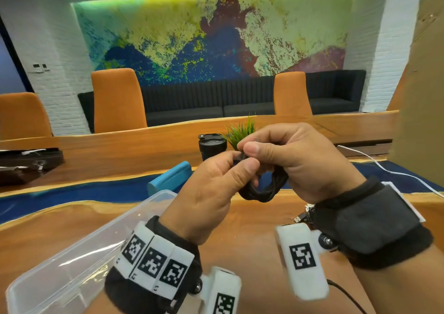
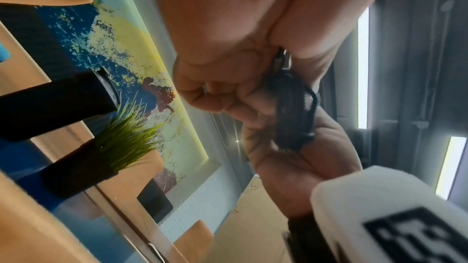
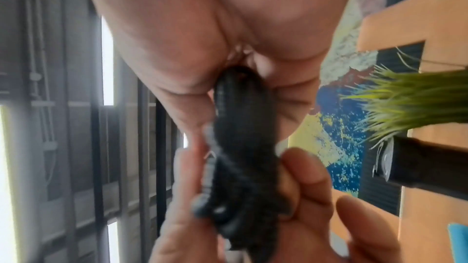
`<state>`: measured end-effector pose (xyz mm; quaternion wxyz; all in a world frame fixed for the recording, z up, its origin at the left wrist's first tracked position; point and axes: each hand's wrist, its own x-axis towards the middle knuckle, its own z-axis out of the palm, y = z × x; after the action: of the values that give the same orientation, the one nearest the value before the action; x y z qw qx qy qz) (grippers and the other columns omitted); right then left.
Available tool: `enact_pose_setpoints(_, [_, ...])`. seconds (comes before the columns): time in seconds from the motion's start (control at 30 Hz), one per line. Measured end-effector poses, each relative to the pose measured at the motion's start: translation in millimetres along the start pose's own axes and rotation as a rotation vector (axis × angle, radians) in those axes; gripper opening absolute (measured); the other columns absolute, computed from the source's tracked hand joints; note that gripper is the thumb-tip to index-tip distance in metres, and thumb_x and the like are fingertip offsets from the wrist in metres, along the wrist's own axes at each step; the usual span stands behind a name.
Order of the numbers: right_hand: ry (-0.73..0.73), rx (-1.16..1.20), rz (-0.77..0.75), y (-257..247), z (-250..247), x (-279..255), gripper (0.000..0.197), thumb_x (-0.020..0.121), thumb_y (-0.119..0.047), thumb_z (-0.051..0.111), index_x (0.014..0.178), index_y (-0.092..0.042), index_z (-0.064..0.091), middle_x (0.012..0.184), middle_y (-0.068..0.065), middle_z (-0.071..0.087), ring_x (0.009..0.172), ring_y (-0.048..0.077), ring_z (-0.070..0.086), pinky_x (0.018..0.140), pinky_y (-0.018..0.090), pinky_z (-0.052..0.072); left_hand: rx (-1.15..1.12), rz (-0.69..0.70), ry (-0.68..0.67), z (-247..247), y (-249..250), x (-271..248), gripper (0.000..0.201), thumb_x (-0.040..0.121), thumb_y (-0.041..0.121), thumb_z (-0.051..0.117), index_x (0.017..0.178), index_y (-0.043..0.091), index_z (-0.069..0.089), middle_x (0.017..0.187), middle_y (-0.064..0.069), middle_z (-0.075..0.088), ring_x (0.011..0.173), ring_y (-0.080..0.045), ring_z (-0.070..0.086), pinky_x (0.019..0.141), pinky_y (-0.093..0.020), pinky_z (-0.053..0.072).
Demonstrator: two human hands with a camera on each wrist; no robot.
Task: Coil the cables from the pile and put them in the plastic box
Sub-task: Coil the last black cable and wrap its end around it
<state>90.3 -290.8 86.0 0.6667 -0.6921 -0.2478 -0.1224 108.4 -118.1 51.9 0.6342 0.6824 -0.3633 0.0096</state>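
A black braided cable (image 1: pixel 264 189) wound into a small coil hangs between both hands above the wooden table. My left hand (image 1: pixel 216 184) grips the coil with thumb and curled fingers. My right hand (image 1: pixel 288 155) pinches the cable's end at the top of the coil. The coil (image 2: pixel 293 115) fills the left wrist view between both palms; in the right wrist view the same coil (image 3: pixel 240 147) shows blurred. The clear plastic box (image 1: pixel 72 261) lies at lower left, under my left wrist. A few loose cable ends (image 1: pixel 302 215) show beneath my right wrist.
Behind the hands stand a black cup (image 1: pixel 211 145) and a small green plant (image 1: pixel 240 131). A blue case (image 1: pixel 168 179) lies past the box. A white cable (image 1: pixel 384 167) trails across the table at right. Orange chairs (image 1: pixel 115 100) line the far side.
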Motion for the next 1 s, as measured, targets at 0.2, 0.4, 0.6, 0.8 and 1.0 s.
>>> enact_pose_setpoints(0.2, [0.091,-0.391,-0.047,1.6,11.3,-0.9,0.01,0.082,-0.02,0.075,0.087,-0.012,0.078,0.079,0.005,0.073,0.072,0.017,0.07,0.065,0.034,0.061,0.669,0.015,0.074,-7.2,5.4,-0.4,0.017,0.096,0.033,0.05,0.106,0.023,0.06,0.092,0.006,0.066,0.082,-0.01,0.063,0.073,-0.039,0.057])
enact_pose_setpoints(0.4, [0.06,-0.016,0.184,10.4,7.0,0.5,0.029,0.076,-0.022,0.072,0.096,0.0,0.072,0.075,0.021,0.066,0.057,0.018,0.055,0.058,0.027,0.053,0.97,0.304,0.266,-5.6,-13.3,1.6,0.035,0.089,0.039,0.044,0.103,0.016,0.065,0.083,0.002,0.066,0.075,-0.018,0.059,0.065,-0.041,0.05])
enact_pose_setpoints(0.6, [0.014,0.16,0.264,20.2,5.1,2.8,0.036,0.076,-0.024,0.07,0.103,0.0,0.068,0.081,0.008,0.067,0.059,0.012,0.056,0.062,0.027,0.053,0.905,0.367,0.259,-11.1,-15.5,1.7,0.038,0.094,0.043,0.045,0.1,0.013,0.068,0.081,0.001,0.067,0.073,-0.019,0.062,0.063,-0.041,0.051])
enact_pose_setpoints(0.8, [0.066,-0.402,0.045,14.3,7.2,2.4,0.015,0.092,-0.021,0.065,0.097,-0.014,0.077,0.087,0.0,0.074,0.086,0.011,0.069,0.074,0.025,0.059,0.882,0.292,0.241,-13.7,-16.9,0.3,0.039,0.096,0.045,0.042,0.097,0.014,0.066,0.079,0.002,0.066,0.071,-0.016,0.062,0.06,-0.042,0.052])
enact_pose_setpoints(1.0, [0.075,-0.466,0.134,9.8,-13.1,-1.7,0.011,0.086,-0.016,0.072,0.09,-0.007,0.077,0.075,0.006,0.072,0.064,0.008,0.064,0.062,0.023,0.056,0.821,0.05,0.048,3.9,-12.6,9.4,0.033,0.099,0.047,0.044,0.107,0.022,0.064,0.087,0.007,0.066,0.079,-0.01,0.062,0.07,-0.042,0.053])
